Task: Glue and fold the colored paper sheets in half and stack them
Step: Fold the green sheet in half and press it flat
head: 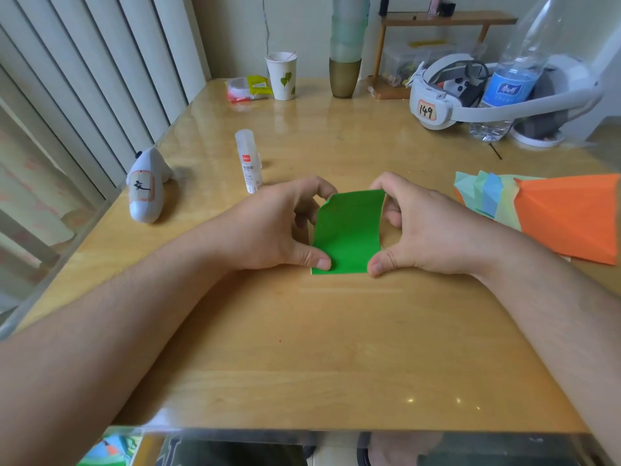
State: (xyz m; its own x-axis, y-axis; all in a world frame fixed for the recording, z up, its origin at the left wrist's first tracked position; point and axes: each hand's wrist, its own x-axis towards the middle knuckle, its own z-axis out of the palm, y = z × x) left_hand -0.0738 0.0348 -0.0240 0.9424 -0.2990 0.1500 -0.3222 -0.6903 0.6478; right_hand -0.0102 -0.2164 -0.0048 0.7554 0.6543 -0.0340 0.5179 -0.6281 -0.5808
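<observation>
I see both hands clamped on the green paper sheet (346,235) mid-table: left hand (279,227) pinching its left edge, right hand (420,227) its right, glue stick (248,161) upright nearby

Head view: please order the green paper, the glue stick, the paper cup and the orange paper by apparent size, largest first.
1. orange paper, partly cut off by the frame
2. green paper
3. paper cup and glue stick: look alike, and the cup stands farther away, so unranked.
</observation>
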